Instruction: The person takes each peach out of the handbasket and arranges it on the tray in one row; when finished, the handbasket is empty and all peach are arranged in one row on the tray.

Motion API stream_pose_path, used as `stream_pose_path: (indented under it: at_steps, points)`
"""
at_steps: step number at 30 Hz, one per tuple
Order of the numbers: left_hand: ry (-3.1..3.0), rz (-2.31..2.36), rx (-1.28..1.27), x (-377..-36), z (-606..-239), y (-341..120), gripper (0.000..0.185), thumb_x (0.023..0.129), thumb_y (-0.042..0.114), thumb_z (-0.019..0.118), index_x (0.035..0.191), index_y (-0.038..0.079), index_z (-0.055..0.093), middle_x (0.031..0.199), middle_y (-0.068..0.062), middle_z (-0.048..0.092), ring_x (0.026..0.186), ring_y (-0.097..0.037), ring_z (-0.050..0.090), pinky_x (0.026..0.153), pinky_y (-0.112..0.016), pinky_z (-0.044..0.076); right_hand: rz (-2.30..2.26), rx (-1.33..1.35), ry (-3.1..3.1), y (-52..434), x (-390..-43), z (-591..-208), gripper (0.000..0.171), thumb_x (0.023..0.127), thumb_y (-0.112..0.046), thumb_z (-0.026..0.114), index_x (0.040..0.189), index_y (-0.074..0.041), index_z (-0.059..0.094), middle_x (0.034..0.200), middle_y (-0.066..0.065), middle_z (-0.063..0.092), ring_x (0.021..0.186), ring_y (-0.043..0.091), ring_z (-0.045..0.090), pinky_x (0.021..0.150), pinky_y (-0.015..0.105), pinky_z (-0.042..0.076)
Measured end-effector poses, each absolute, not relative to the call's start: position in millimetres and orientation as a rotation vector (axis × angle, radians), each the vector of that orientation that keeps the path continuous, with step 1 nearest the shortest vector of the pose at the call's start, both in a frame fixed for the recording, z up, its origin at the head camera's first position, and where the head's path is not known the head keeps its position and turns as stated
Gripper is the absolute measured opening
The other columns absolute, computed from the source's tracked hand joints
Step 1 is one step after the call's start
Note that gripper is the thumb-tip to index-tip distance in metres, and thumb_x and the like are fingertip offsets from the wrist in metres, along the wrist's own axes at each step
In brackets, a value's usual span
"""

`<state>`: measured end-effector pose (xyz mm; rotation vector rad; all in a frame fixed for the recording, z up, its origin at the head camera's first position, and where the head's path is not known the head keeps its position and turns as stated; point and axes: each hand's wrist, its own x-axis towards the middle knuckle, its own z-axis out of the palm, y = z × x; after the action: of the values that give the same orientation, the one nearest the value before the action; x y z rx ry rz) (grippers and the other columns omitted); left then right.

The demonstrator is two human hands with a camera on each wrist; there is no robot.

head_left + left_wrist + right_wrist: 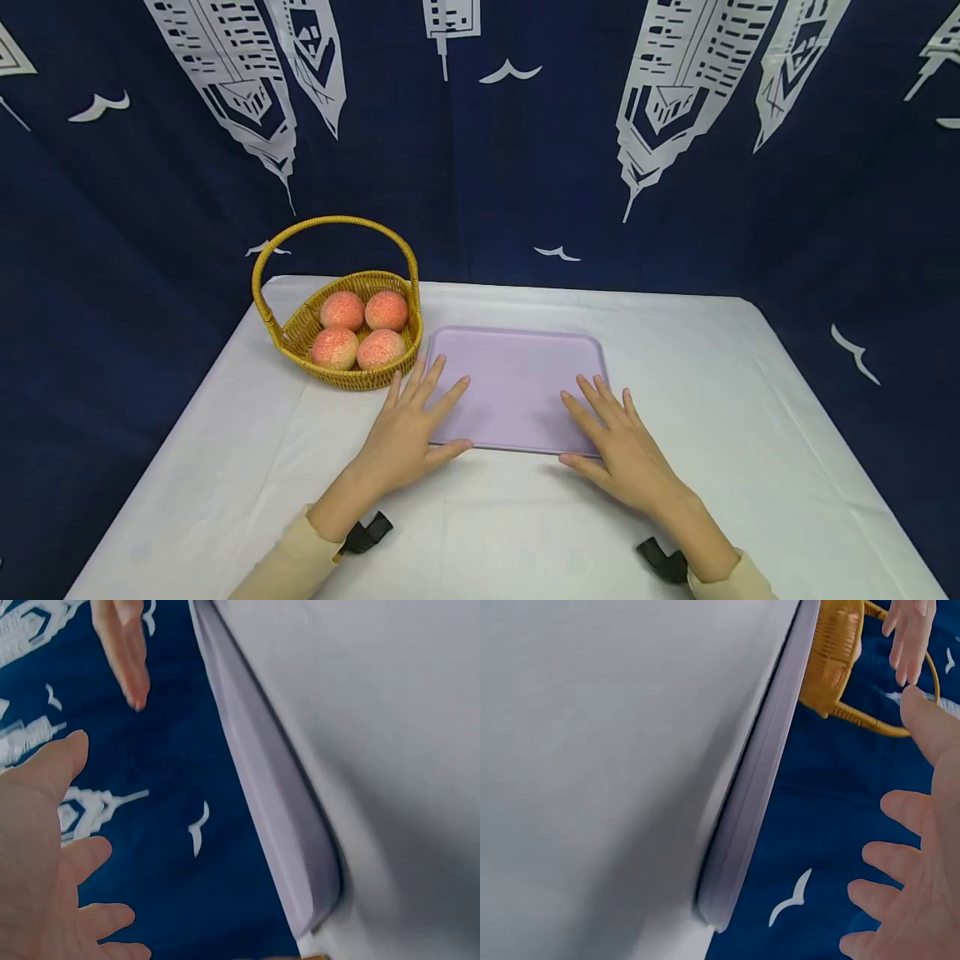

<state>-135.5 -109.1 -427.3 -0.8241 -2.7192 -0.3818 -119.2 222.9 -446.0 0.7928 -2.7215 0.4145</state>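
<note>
Left hand (401, 437) and right hand (630, 458) hover apart, spread, at the tray's (517, 387) eight and four o'clock, seemingly pre-grasp, likely needing lowering.

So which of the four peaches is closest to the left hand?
The front-right peach in the basket; the others sit behind or left of it, farther from the left hand.

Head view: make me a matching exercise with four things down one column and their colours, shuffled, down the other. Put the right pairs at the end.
Things
1. Tray
2. Wicker basket
3. Round fruits
4. Backdrop

Colours
A. Dark blue and white
B. Orange-pink, with paler yellowish patches
C. Pale purple
D. Golden yellow-brown

Right pairs: 1-C, 2-D, 3-B, 4-A
</note>
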Motion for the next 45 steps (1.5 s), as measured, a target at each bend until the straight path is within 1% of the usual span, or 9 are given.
stream_pose_path:
  at_steps: [4,8,12,15,20,25,30,40,45]
  points:
    - [-2.712,-0.415,-0.744,-143.4,-421.6,-120.2,0.078,0.086,0.058,0.064,0.151,0.023,0.039,0.162,-0.018,0.019,0.148,-0.044,0.016,0.112,-0.068,0.022,0.553,0.743,-2.676,234.3,-122.1,-451.4,0.075,0.086,-0.039,0.071,0.15,-0.014,0.04,0.157,0.019,0.032,0.15,0.033,0.018,0.12,0.058,0.01]
    - [-2.705,-0.494,-0.642,-152.7,-416.6,-135.0,0.079,0.085,0.055,0.066,0.15,0.019,0.041,0.16,-0.022,0.021,0.147,-0.044,0.018,0.112,-0.068,0.022,0.76,0.658,-2.667,245.1,-125.3,-455.7,0.074,0.087,-0.027,0.073,0.15,-0.013,0.039,0.157,0.018,0.031,0.148,0.036,0.022,0.117,0.06,0.016]
    - [-2.665,-0.583,-0.501,-165.1,-413.3,-153.0,0.078,0.085,0.048,0.069,0.149,0.013,0.042,0.157,-0.026,0.026,0.146,-0.046,0.021,0.113,-0.066,0.021,0.916,0.568,-2.67,254.4,-129.8,-460.6,0.071,0.089,-0.021,0.071,0.151,-0.012,0.037,0.158,0.018,0.03,0.141,0.045,0.033,0.107,0.065,0.03]
    - [-2.593,-0.656,-0.384,-175.1,-411.7,-167.6,0.075,0.085,0.041,0.071,0.145,0.006,0.044,0.152,-0.029,0.033,0.143,-0.048,0.027,0.112,-0.067,0.023,0.985,0.512,-2.657,260.1,-134.1,-466.1,0.069,0.09,-0.019,0.07,0.15,-0.008,0.038,0.156,0.02,0.032,0.137,0.049,0.035,0.103,0.067,0.034]
    - [-2.447,-0.79,-0.194,-191.1,-413.8,-191.6,0.068,0.083,0.026,0.074,0.136,-0.007,0.049,0.141,-0.034,0.043,0.134,-0.049,0.037,0.109,-0.064,0.029,1.089,0.441,-2.621,267.6,-140.6,-475.6,0.064,0.091,-0.015,0.068,0.147,-0.005,0.041,0.153,0.022,0.036,0.138,0.05,0.033,0.104,0.069,0.03]
    - [-2.369,-0.895,-0.046,-204.9,-417.2,-211.5,0.067,0.078,0.021,0.076,0.133,-0.009,0.052,0.134,-0.031,0.051,0.128,-0.047,0.043,0.107,-0.06,0.033,1.148,0.399,-2.627,272.6,-143.0,-483.4,0.057,0.095,-0.015,0.061,0.146,-0.001,0.041,0.15,0.025,0.038,0.138,0.051,0.032,0.105,0.07,0.027]
    - [-2.368,-0.942,0.044,-211.5,-424.1,-223.9,0.067,0.076,0.018,0.077,0.132,-0.01,0.052,0.133,-0.031,0.052,0.126,-0.047,0.043,0.106,-0.06,0.031,1.185,0.343,-2.665,274.0,-143.7,-488.0,0.053,0.099,-0.017,0.055,0.146,0.001,0.04,0.148,0.028,0.04,0.137,0.052,0.033,0.106,0.069,0.027]
    - [-2.506,-0.909,0.113,-214.3,-438.7,-230.1,0.069,0.078,0.028,0.076,0.132,-0.008,0.051,0.131,-0.031,0.053,0.122,-0.046,0.043,0.102,-0.06,0.024,1.192,0.271,-2.738,272.6,-143.6,-490.4,0.049,0.101,-0.018,0.051,0.144,0.002,0.041,0.146,0.031,0.04,0.137,0.052,0.033,0.109,0.067,0.026]
    - [-2.551,-0.913,0.102,-217.4,-444.7,-229.6,0.07,0.079,0.032,0.075,0.131,-0.009,0.051,0.13,-0.03,0.054,0.124,-0.044,0.044,0.106,-0.058,0.016,1.176,0.258,-2.758,273.9,-142.0,-490.7,0.048,0.1,-0.017,0.052,0.144,0.001,0.043,0.146,0.033,0.039,0.136,0.054,0.034,0.108,0.067,0.027]
